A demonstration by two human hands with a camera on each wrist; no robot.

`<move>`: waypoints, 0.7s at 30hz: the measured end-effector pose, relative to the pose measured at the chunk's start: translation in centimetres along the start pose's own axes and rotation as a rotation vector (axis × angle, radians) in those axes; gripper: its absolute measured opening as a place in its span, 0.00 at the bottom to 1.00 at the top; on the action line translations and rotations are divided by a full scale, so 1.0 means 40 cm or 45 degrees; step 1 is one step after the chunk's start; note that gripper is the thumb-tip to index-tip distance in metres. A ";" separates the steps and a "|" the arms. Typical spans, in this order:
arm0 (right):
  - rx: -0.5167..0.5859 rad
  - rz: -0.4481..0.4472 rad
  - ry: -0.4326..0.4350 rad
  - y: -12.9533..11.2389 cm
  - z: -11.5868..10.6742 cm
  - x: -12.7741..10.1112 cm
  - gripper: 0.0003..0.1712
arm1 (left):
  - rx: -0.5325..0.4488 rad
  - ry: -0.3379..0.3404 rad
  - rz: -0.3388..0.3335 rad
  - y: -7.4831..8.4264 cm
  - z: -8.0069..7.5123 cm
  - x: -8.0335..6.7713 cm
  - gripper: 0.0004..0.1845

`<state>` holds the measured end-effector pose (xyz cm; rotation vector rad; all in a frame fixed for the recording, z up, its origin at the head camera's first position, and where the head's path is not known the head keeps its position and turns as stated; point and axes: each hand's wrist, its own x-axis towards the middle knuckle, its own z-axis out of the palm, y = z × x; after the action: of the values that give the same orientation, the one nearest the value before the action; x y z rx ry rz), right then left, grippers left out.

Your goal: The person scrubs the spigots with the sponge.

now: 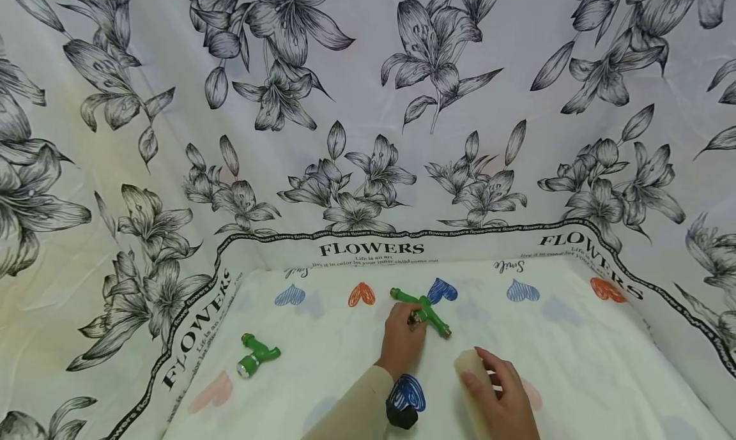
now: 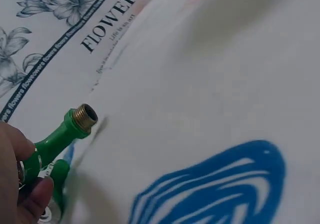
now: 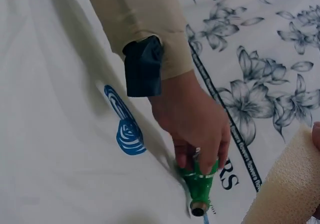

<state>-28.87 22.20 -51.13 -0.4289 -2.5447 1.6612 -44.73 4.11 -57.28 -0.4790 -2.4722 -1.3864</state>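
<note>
While the left hand (image 1: 400, 338) pinches the green tee fitting (image 1: 422, 311) near the bench's far edge and the right hand (image 1: 501, 398) grips the cream foam roll (image 1: 473, 379) nearer, apparently mid-pickup; next, probably lifting the fitting clear.

The green tee fitting (image 1: 422, 311) lies on the heart-printed sheet (image 1: 575, 338), and room is judged from it. Its near side is taken by the left hand (image 1: 402, 338) gripping it, the sleeve trailing back toward the person. Near and to the right, the right hand (image 1: 503, 402) holding a cream foam roll (image 1: 474, 389) blocks that approach. Left of the fitting the sheet lies open as far as a second green fitting (image 1: 257, 356), well apart. Right and far-right are open sheet. Just beyond, the flower-printed backdrop (image 1: 368, 108) rises, seemingly leaving only a narrow strip.
</note>
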 end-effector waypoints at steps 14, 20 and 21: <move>0.056 -0.316 -0.028 -0.146 0.038 0.046 0.39 | -0.709 -0.100 -0.080 0.140 -0.258 0.054 0.20; 0.195 -0.610 -0.025 -0.236 0.092 0.035 0.35 | -0.876 0.001 -0.019 0.210 -0.308 0.036 0.19; 0.208 -0.645 -0.020 -0.247 0.103 0.031 0.36 | -0.900 0.015 -0.015 0.217 -0.311 0.032 0.20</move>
<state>-32.84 15.17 -43.97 0.2259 -2.2411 1.6451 -41.47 -2.14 -43.77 -0.5819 -1.9090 -2.2421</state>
